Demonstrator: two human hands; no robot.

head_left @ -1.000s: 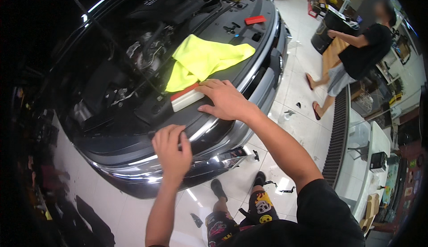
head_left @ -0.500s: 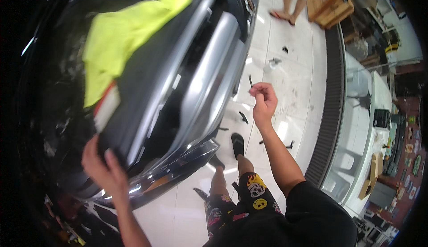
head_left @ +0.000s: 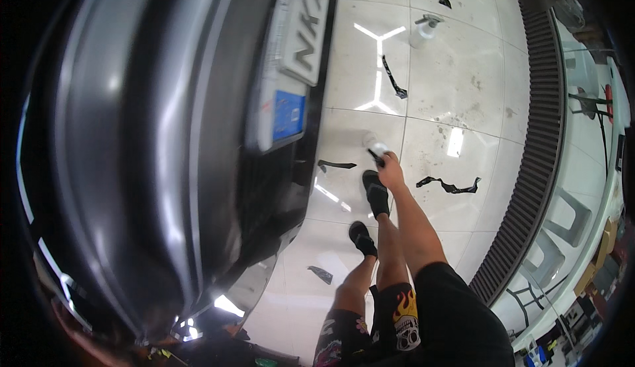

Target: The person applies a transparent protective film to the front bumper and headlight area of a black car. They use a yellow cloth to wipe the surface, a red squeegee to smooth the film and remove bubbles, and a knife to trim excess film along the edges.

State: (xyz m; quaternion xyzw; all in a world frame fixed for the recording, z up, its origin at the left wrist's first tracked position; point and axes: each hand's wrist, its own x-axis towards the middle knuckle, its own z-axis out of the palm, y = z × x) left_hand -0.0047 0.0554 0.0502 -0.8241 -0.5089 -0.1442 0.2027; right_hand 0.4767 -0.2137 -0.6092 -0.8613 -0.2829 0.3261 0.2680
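Note:
My right hand (head_left: 391,170) is wrapped round a whitish spray bottle (head_left: 376,150) with a dark part at the top, low over the tiles beside my black shoes (head_left: 374,191). To its left is the car's front bumper (head_left: 178,135), with a licence plate (head_left: 305,19) along its outer side. My left hand cannot be made out. Torn black strips (head_left: 447,187) lie on the floor around my right hand, one to each side and another farther up.
A second spray bottle (head_left: 423,33) stands on the floor farther up. A long dark drain grate (head_left: 532,168) runs along the right, beside white molded pieces or furniture (head_left: 565,221). Small scraps (head_left: 321,274) lie near my feet.
My view has swung down from the engine bay, yellow cloth and other person to the bumper and floor. My right hand has left the car and taken hold of a bottle; my left hand has disappeared.

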